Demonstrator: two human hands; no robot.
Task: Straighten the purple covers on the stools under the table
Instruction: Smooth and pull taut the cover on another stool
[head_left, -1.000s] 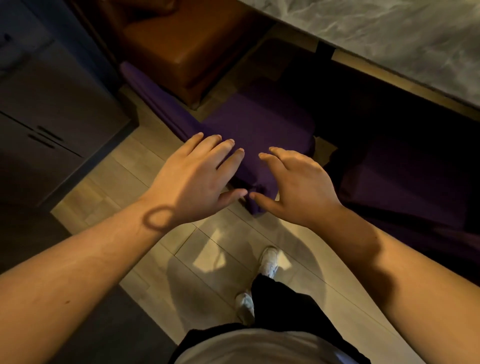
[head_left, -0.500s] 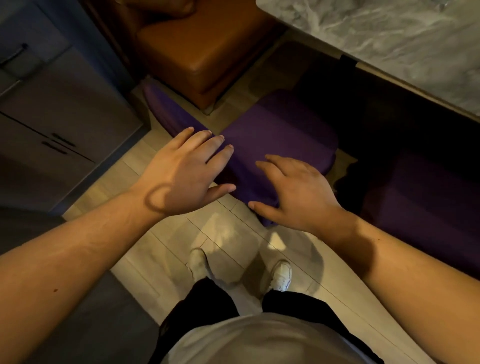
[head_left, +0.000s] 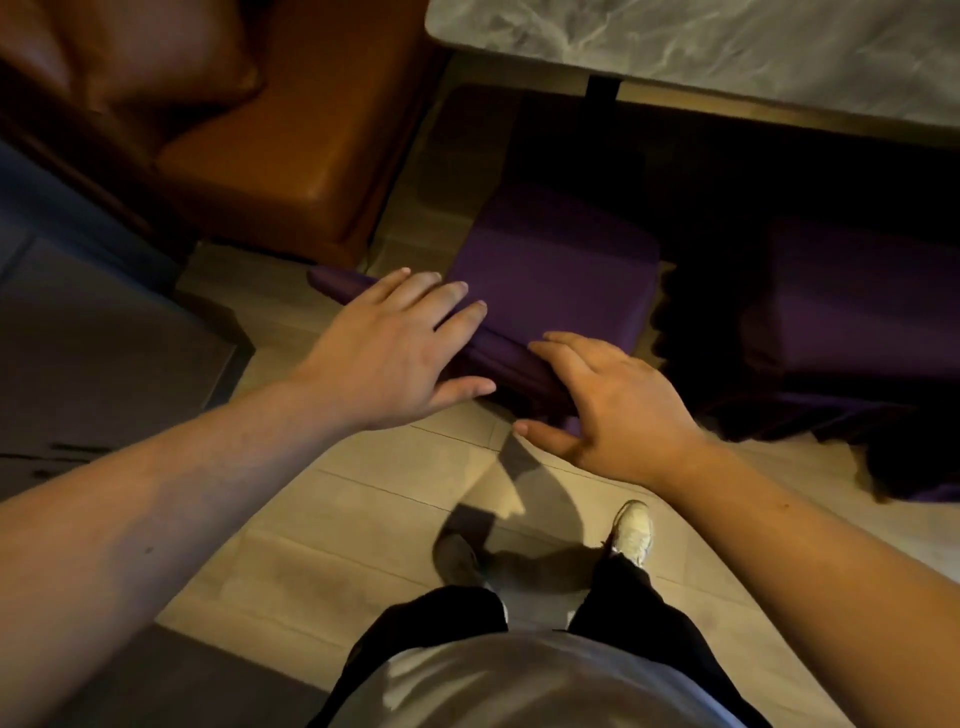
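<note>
Reaching forward and down, both bare hands sit at the near edge of a stool dressed in a purple cover. The left hand is spread flat, palm down, its fingers lying across a rolled or bunched fold of the cover that runs along the stool's near-left edge and sticks out past the hand toward the orange leather seat. The right hand is also spread, fingers loosely curved over the near corner of the same fold, thumb held out over the floor; whether its fingertips actually press the cloth cannot be told. Neither hand pinches anything.

The covered stool stands partly under the marble-topped desk, beside the desk's dark leg. A second purple-covered stool stands to the right in deep shadow under the desk, its cloth trailing in loose folds onto the floor. Below the arms show the person's grey shirt, dark trousers and a white shoe on the pale wood-look floor. A dark cabinet stands at the left.
</note>
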